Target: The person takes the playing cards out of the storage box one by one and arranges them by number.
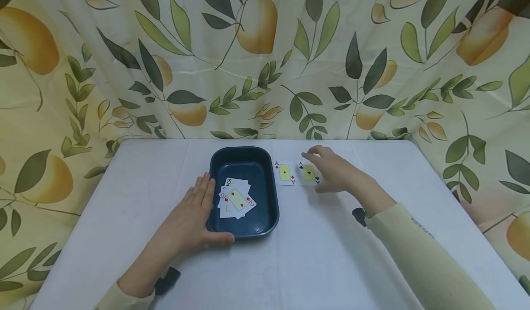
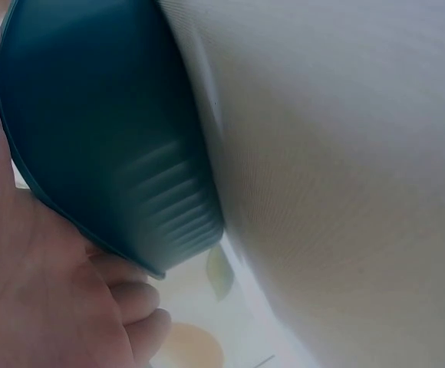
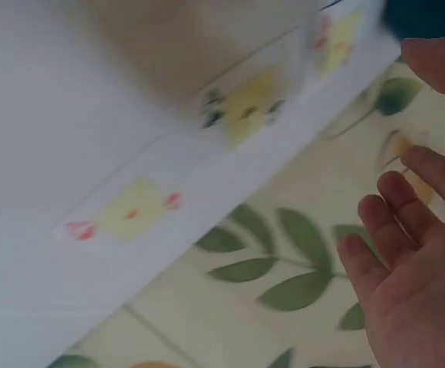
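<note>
A dark blue tray [image 1: 265, 195] stands mid-table with several face-up playing cards [image 1: 236, 198] fanned inside. My left hand [image 1: 194, 211] lies flat against the tray's left wall, thumb along its front edge; up close the palm [image 2: 38, 291] presses on the tray wall [image 2: 107, 138]. Right of the tray lie an ace of diamonds [image 1: 285, 173] and an ace of clubs [image 1: 308, 173]. My right hand [image 1: 329, 169] hovers over the clubs card, fingers spread and holding nothing. The right wrist view shows the clubs card [image 3: 242, 107], a further red-pipped card [image 3: 126, 215] and the open fingers [image 3: 407, 253].
The white table [image 1: 124, 209] stands in front of a curtain [image 1: 265, 61] printed with leaves and fruit. Bare tabletop lies left of the tray, along the front and at the far right. A dark strap [image 1: 167, 280] sits at each wrist.
</note>
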The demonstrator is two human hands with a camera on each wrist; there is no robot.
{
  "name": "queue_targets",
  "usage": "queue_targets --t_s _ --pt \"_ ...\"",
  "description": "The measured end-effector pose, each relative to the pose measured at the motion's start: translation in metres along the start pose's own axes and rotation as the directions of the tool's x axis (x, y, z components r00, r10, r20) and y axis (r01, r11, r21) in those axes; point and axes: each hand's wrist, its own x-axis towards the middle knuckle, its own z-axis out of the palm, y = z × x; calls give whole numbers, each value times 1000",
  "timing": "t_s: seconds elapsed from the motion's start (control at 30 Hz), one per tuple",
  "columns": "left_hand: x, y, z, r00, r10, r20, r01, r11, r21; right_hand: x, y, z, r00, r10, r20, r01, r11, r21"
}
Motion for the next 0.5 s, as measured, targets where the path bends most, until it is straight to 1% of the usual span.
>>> queue_targets --t_s 0.13,0.3,0.5 --pt "0 0 0 1000 2 2 -2 1000 -2 0 -33 -8 994 -110 -22 110 994 17" --pt "1 0 0 1000 -6 9 6 1000 -11 4 -66 -10 974 -221 -49 222 975 18" --pt "2 0 0 1000 1 7 -1 1000 -8 12 -97 0 951 -310 -14 310 950 45"
